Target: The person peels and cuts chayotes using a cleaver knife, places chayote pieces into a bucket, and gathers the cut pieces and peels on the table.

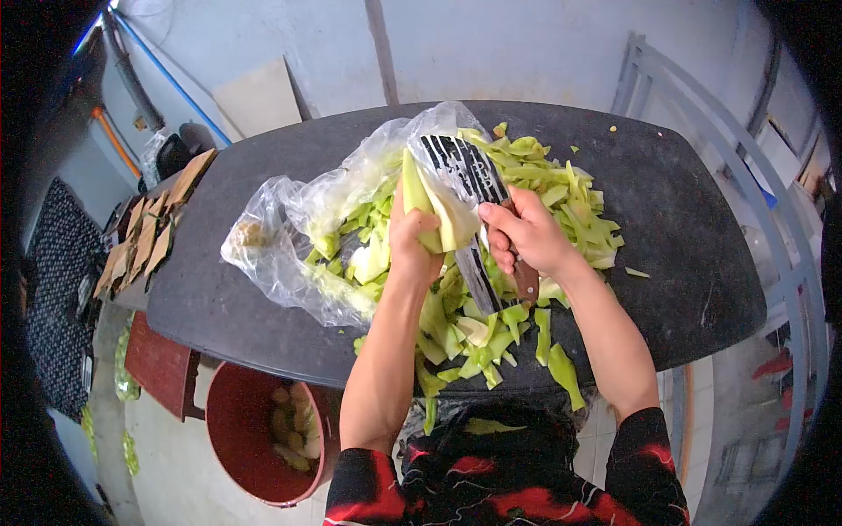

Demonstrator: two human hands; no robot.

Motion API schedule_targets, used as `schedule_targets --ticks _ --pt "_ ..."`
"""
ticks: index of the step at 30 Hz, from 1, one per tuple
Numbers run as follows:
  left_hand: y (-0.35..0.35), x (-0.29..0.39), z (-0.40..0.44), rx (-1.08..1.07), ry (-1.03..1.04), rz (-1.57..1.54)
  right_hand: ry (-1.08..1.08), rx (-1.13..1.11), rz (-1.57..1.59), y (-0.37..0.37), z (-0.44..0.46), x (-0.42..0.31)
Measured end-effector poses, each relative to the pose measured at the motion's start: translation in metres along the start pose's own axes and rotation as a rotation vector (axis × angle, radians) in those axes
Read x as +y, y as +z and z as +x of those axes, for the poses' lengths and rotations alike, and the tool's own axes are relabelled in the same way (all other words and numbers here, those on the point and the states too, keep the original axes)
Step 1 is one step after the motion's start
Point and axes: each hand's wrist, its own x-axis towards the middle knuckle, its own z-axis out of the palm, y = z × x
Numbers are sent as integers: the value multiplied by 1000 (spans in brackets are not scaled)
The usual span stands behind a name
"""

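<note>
My left hand [414, 235] is wrapped round a pale green, peeled piece of vegetable [449, 217], held upright above the pile. My right hand [529, 232] grips the brown handle of a wide cleaver-like blade [465, 167], whose dark, streaked face stands just right of the vegetable. Another blade-like metal strip [476, 280] shows below my hands; how it joins the handle I cannot tell. Green peelings [574, 210] lie heaped under and around both hands. A clear plastic bag [294, 237] spreads to the left of the heap.
The dark table [684, 219] has a curved edge. Below its left front stands a red bucket [226, 438] with pale pieces inside. Brown slats [149, 232] lie at the left. A grey metal rail [737, 131] rises at the right.
</note>
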Motion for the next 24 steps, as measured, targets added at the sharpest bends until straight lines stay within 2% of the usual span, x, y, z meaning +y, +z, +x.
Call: schedule_targets --ticks 6,15,19,21,24 --pt "0 4 8 -51 123 313 11 9 6 -1 4 1" --pt "5 15 5 -37 169 505 114 -6 101 -7 7 1" --pt "5 15 7 -32 191 546 163 11 175 -8 7 0" --pt "8 17 6 -32 270 703 241 10 325 -8 6 -1" --pt "12 19 4 -37 236 565 228 15 322 -5 8 -1"
